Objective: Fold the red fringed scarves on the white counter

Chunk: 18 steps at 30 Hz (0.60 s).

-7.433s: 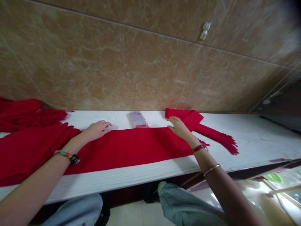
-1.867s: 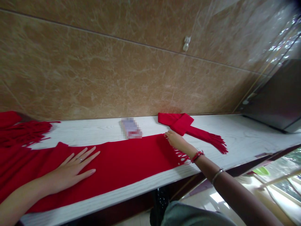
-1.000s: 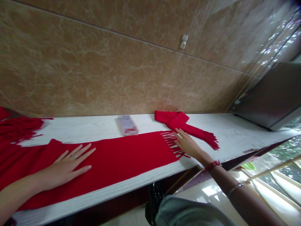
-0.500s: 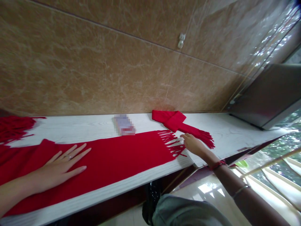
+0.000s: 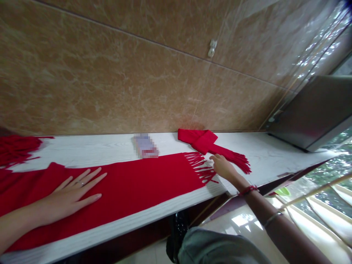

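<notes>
A long red scarf (image 5: pixel 143 183) lies spread along the front of a white wood-grain counter (image 5: pixel 90 148), its fringe pointing right. On its left part my left hand (image 5: pixel 73 196) rests flat, fingers spread, a ring on one finger. My right hand (image 5: pixel 225 169) is at the fringe's right end, its fingers drawn together; whatever they may hold is too small to make out. Just behind it lies a second red scarf (image 5: pixel 202 141), folded over itself, with its fringe to the right.
A blurred small item (image 5: pixel 145 146) lies behind the long scarf. More red fringe (image 5: pixel 18 148) is at the far left. A dark metallic box (image 5: pixel 316 110) stands at the right end, near a window. A brown tiled wall (image 5: pixel 123 84) rises behind the counter.
My right hand has shifted slightly left along the fringe, and its forearm has moved left too. My left hand and both scarves look unchanged.
</notes>
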Tool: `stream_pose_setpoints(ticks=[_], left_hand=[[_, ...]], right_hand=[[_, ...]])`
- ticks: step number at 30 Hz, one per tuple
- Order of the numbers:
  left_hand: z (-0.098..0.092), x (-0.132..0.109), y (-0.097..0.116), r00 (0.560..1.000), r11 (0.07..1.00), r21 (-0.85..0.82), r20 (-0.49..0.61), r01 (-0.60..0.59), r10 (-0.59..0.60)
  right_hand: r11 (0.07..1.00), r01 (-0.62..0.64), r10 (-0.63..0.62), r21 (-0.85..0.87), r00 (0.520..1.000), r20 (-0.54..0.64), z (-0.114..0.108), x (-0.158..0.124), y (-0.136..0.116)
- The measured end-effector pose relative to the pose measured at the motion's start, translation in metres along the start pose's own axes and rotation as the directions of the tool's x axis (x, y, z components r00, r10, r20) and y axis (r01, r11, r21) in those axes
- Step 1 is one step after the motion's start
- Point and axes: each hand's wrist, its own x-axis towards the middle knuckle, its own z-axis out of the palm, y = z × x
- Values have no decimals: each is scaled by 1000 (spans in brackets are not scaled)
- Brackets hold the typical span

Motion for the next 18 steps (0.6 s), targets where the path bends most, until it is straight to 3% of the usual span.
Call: stream_pose_setpoints(ticks=[2,5,8,10,12,15,18], left_hand=[[1,1,-2,1000,1000,-13,-11,1,-1],[0,0,-1,1000,1000,1,7,4,-4],[-4,-2,3,1000,1000,23,25,12,-13],[-5,-2,5,1000,999,36,23,11,-12],[-5,-2,6,1000,999,44,14,4,-5],[-4,-1,5,1000,999,43,19,14,-14],[-2,1,2,999,999,36,37,16,-18]], right_hand=[[992,73,-65,103,995,-78,-6,-3,-16],[898,304,-246,319,946,-208,-13,-11,-61],[874,366,-341,320,931,-132,-13,-20,-87],[931,291,-283,220,957,-70,-7,-22,-75],[975,177,-172,136,984,-50,0,-23,-46],[989,77,-64,126,992,-106,3,-24,-5],[962,148,-102,231,974,-200,-6,-27,-7]])
